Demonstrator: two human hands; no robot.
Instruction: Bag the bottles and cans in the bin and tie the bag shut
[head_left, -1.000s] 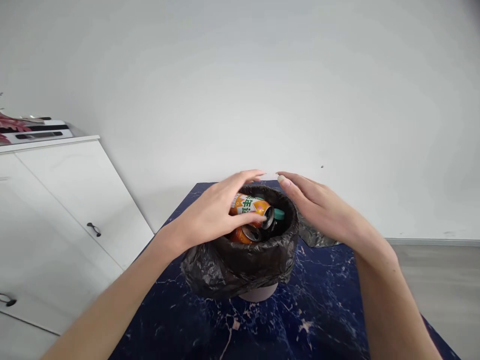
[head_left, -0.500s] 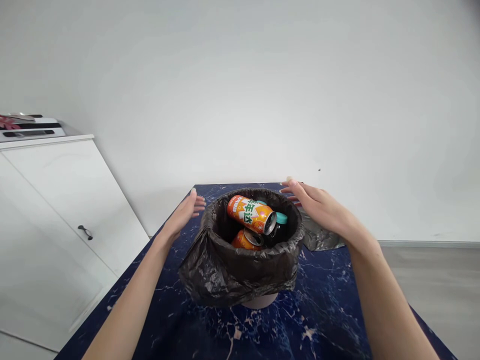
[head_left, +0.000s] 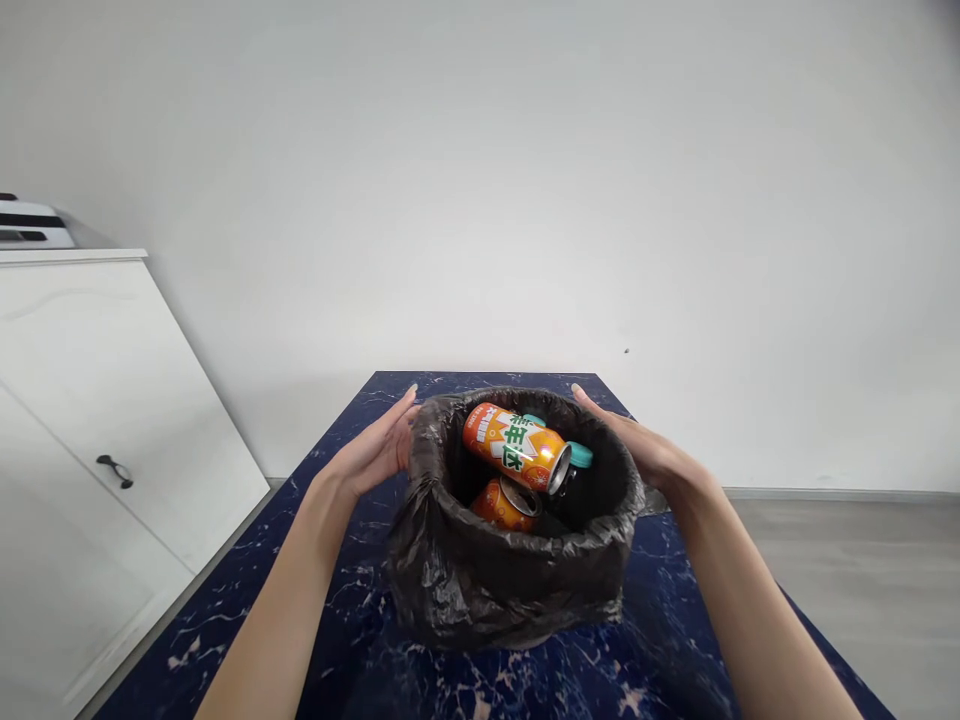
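Observation:
A small trash bin lined with a black plastic bag [head_left: 510, 585] is held between my two hands over the dark blue marbled table [head_left: 337, 640]. My left hand [head_left: 377, 452] presses against its left side, thumb up near the rim. On the opposite side, my right hand [head_left: 641, 445] grips the bin, its fingers mostly hidden behind the bag. Inside, an orange drink can [head_left: 517, 447] lies slanted on top. A second orange can [head_left: 507, 504] sits below it, opening up. A teal cap [head_left: 580, 455] tops a dark bottle beside them.
To the left stands a white cabinet [head_left: 82, 400] with a black handle [head_left: 115, 471] and a white-and-black item [head_left: 34, 225] on top. A crumpled dark plastic piece [head_left: 654, 502] lies behind my right wrist. A white wall [head_left: 480, 200] rises beyond the table.
Both hands have closed in from beside the bin onto its sides. The bin has shifted right and appears larger and nearer. The view has turned slightly right.

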